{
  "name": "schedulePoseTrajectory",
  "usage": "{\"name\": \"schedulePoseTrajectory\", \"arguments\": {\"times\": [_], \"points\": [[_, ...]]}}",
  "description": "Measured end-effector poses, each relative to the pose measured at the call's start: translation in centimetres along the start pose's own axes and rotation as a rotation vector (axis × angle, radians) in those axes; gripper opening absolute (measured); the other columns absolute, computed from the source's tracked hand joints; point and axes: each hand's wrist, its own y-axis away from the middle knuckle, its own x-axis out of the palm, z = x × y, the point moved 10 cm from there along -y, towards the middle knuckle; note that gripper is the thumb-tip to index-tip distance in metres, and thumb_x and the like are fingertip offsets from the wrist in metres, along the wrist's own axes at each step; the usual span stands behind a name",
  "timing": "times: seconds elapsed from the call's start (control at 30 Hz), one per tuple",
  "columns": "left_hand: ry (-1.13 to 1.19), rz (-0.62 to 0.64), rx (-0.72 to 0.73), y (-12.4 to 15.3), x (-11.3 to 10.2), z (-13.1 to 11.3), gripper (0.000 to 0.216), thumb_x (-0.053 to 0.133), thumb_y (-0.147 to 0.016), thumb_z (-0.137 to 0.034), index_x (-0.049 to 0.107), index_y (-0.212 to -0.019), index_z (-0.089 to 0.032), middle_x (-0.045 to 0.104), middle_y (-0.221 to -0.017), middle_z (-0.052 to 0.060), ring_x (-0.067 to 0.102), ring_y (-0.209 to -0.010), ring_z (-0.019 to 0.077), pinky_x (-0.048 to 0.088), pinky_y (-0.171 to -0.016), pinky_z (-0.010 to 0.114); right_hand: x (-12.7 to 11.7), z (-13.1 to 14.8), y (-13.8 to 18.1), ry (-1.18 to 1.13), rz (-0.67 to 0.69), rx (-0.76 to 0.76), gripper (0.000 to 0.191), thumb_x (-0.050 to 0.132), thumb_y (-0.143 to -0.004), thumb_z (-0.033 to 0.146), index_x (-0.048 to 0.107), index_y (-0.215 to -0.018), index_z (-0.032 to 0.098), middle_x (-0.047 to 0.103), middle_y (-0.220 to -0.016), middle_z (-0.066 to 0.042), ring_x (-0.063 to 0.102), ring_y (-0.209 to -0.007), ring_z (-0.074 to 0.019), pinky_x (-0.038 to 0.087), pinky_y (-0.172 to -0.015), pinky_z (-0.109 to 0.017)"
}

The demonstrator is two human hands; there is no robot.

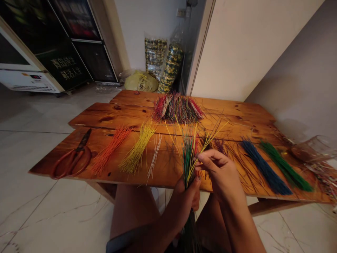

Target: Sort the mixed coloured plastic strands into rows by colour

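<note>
My left hand (184,196) is closed around a bundle of thin coloured strands (187,158), mostly green, with some yellow and red. The bundle stands upright above the fist, and its dark lower ends hang down between my legs. Just above, my right hand (217,168) pinches a few yellow strands (209,138) that fan out from the bundle to the upper right. On the table nearby, a yellow bundle (139,149), several white strands (154,158) and an orange bundle (112,151) lie to the left. A blue bundle (265,167) and a green bundle (286,167) are to the right.
Red-handled scissors (73,160) lie at the left end of the wooden table (97,114). A heap of mixed-colour strands (179,109) sits at the back. Loose brown strands (246,163) are right of my hands. A clear container (314,147) stands at the right edge.
</note>
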Motion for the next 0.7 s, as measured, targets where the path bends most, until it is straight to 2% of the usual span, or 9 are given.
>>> {"name": "schedulePoseTrajectory", "arguments": {"times": [0.13, 0.4, 0.5, 0.63, 0.7], "points": [[0.004, 0.019, -0.011, 0.1, 0.4, -0.2, 0.047, 0.063, -0.064, -0.058, 0.039, -0.081, -0.021, 0.022, -0.044, -0.014, 0.016, -0.034, 0.0025, 0.013, -0.034, 0.017, 0.6, -0.2, -0.2, -0.057, 0.071, 0.024, 0.012, 0.071, -0.070, 0.031, 0.068, -0.070, 0.020, 0.068, -0.072, -0.002, 0.062, -0.065, -0.0128, 0.054, -0.056, -0.021], [0.008, 0.024, 0.030, 0.1, 0.4, -0.5, 0.041, 0.059, -0.070, -0.055, 0.036, -0.072, -0.022, 0.022, -0.045, -0.013, 0.016, -0.035, 0.0023, 0.013, -0.035, 0.017, 0.9, -0.2, -0.2, -0.037, 0.105, 0.004, 0.011, 0.068, -0.074, 0.030, 0.069, -0.077, 0.020, 0.069, -0.074, -0.002, 0.065, -0.069, -0.0124, 0.055, -0.061, -0.021], [-0.026, 0.007, 0.049, 0.1, 0.0, -0.2, 0.036, 0.057, -0.075, -0.052, 0.039, -0.077, -0.021, 0.023, -0.047, -0.013, 0.017, -0.037, 0.0032, 0.015, -0.035, 0.018, 0.9, 0.3, -0.1, 0.000, 0.083, -0.027, 0.012, 0.067, -0.075, 0.030, 0.065, -0.081, 0.019, 0.068, -0.072, -0.001, 0.064, -0.069, -0.0124, 0.055, -0.058, -0.020], [-0.085, -0.034, 0.091, 0.2, -0.6, -0.3, 0.030, 0.053, -0.079, -0.048, 0.042, -0.088, -0.021, 0.023, -0.049, -0.012, 0.017, -0.039, 0.0046, 0.015, -0.036, 0.019, 0.4, 1.6, 0.2, 0.012, -0.003, -0.158, 0.020, 0.067, -0.075, 0.025, 0.051, -0.086, 0.024, 0.064, -0.068, 0.005, 0.063, -0.066, -0.0121, 0.055, -0.055, -0.021], [-0.117, -0.038, 0.112, 0.4, -0.5, -0.7, 0.029, 0.052, -0.081, -0.047, 0.043, -0.090, -0.021, 0.022, -0.050, -0.012, 0.017, -0.040, 0.0049, 0.016, -0.037, 0.019, 0.2, 2.1, 0.5, 0.084, -0.028, -0.217, 0.019, 0.067, -0.076, 0.024, 0.050, -0.086, 0.024, 0.063, -0.069, 0.004, 0.063, -0.065, -0.0122, 0.054, -0.055, -0.022]]}}
